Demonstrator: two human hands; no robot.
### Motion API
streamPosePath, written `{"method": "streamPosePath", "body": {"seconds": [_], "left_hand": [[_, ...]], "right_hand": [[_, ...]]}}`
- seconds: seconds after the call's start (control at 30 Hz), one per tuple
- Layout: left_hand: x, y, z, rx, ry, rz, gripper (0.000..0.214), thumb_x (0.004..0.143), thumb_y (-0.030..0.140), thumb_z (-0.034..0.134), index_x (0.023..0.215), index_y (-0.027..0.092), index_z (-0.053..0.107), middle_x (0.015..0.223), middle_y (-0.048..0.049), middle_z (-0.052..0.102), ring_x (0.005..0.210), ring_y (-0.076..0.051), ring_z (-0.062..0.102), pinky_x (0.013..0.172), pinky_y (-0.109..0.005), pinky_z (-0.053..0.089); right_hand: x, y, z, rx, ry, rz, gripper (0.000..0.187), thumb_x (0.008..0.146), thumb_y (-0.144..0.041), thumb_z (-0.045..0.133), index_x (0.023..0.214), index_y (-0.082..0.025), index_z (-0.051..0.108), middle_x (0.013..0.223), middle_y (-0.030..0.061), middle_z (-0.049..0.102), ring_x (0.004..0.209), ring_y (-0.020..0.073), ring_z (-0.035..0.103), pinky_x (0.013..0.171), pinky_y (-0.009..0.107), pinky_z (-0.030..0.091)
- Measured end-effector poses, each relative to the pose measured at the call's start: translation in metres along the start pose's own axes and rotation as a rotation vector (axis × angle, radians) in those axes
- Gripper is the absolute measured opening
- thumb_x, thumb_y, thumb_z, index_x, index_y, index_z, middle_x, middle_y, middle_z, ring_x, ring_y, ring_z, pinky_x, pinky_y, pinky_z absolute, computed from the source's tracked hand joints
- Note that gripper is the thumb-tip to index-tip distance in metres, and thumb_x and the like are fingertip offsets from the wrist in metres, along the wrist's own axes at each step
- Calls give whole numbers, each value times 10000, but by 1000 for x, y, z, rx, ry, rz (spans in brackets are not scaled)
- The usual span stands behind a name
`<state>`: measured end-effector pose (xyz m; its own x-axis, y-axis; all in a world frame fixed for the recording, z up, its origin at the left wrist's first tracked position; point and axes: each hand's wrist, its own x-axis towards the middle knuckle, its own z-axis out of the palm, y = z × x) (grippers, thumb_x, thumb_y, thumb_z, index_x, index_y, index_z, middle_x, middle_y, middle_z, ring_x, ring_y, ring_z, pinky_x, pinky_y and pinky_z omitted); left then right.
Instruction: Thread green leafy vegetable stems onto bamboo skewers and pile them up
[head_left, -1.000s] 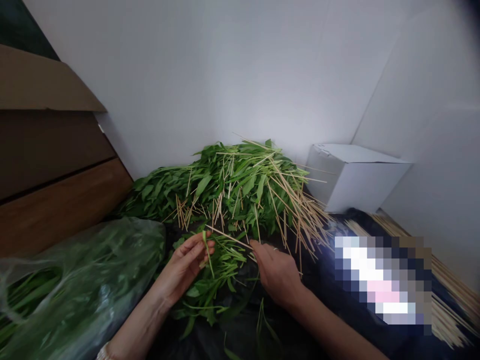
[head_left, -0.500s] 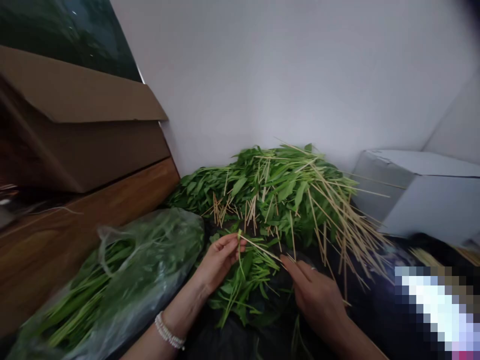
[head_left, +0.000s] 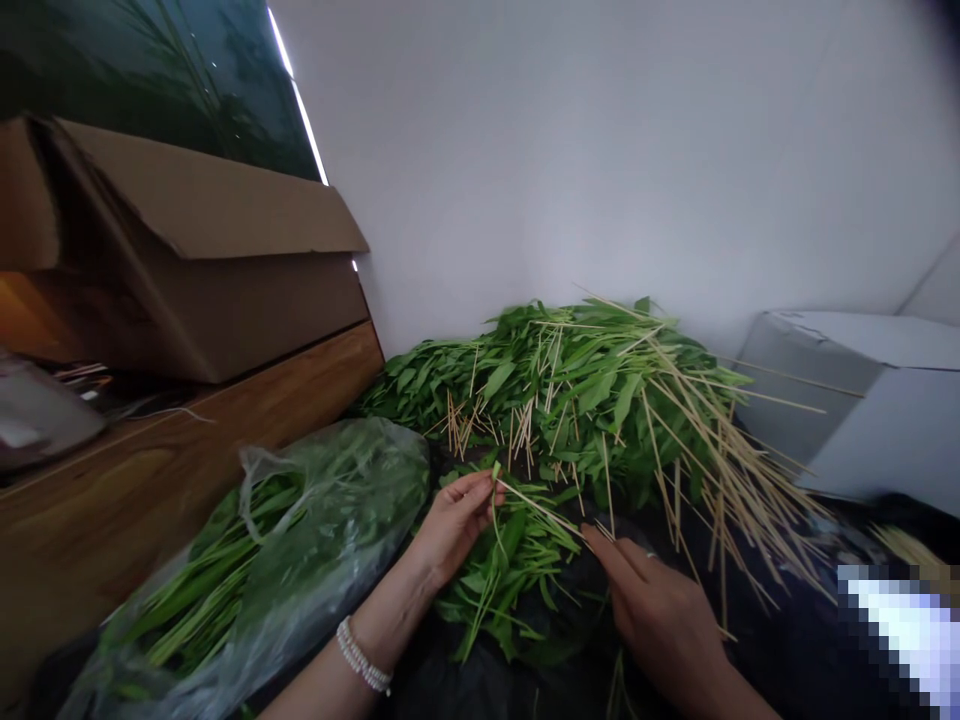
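Note:
My left hand (head_left: 450, 525), wearing a beaded bracelet (head_left: 362, 658), pinches a leafy green stem (head_left: 496, 470) between thumb and fingers. My right hand (head_left: 660, 605) is closed around a thin bamboo skewer (head_left: 541, 507), whose far end meets the stem at my left fingertips. Whether the skewer's tip is inside the stem I cannot tell. Under both hands lies a small heap of loose greens (head_left: 517, 575) on dark cloth or plastic. Beyond, a larger pile of greens (head_left: 540, 345) has many skewers (head_left: 739, 470) sticking out, mostly at its right side.
On the left, a clear plastic bag (head_left: 341, 520) holds more long greens. Behind it a cardboard box (head_left: 262, 310) stands on a wooden surface (head_left: 300, 385). A white box (head_left: 885, 410) is at the right. The pale wall (head_left: 585, 150) rises directly behind the pile.
The whole view has shifted so that everything appears farther right and slightly lower. Both hands keep nearly the same hold, with the skewer still meeting the green stem.

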<state>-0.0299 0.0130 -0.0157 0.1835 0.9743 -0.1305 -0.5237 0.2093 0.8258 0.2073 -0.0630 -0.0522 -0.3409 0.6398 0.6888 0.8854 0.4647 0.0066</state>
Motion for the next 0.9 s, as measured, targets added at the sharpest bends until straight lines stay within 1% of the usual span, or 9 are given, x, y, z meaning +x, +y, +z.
{"method": "streamPosePath", "body": {"seconds": [0.17, 0.37, 0.63, 0.77, 0.9], "left_hand": [[0, 0, 0, 17, 10, -6, 287, 618, 229, 856, 859, 121, 743, 785, -38, 723, 681, -85, 627, 637, -175, 465], [1, 0, -1, 16, 22, -7, 312, 629, 258, 849, 889, 125, 739, 800, -37, 726, 681, -85, 624, 638, -177, 465], [1, -1, -1, 38, 13, -18, 315, 622, 288, 853, 875, 135, 743, 812, -40, 721, 681, -87, 610, 639, -176, 459], [1, -2, 1, 89, 28, 2, 317, 633, 308, 844, 879, 134, 748, 809, -49, 720, 689, -99, 609, 665, -191, 463], [-5, -7, 8, 188, -13, 22, 302, 653, 326, 826, 870, 131, 751, 784, -56, 721, 677, -113, 603, 682, -216, 468]], "right_hand": [[1, -1, -1, -14, 11, -8, 440, 837, -13, 364, 1189, -158, 584, 830, 35, 668, 609, 110, 605, 571, 227, 408], [1, 0, -1, -16, 14, -10, 432, 849, -16, 359, 1192, -156, 582, 835, 37, 668, 616, 108, 607, 583, 227, 406], [2, 0, -1, -28, 8, -8, 431, 859, -24, 346, 1193, -163, 579, 815, 35, 654, 599, 112, 596, 581, 230, 407], [3, 0, 0, -16, 6, -7, 413, 870, -37, 354, 1190, -160, 583, 781, 29, 645, 588, 116, 597, 565, 233, 409], [3, -2, 0, 21, -4, -5, 398, 883, -43, 354, 1185, -155, 588, 784, 35, 645, 616, 123, 612, 588, 233, 433]]}}
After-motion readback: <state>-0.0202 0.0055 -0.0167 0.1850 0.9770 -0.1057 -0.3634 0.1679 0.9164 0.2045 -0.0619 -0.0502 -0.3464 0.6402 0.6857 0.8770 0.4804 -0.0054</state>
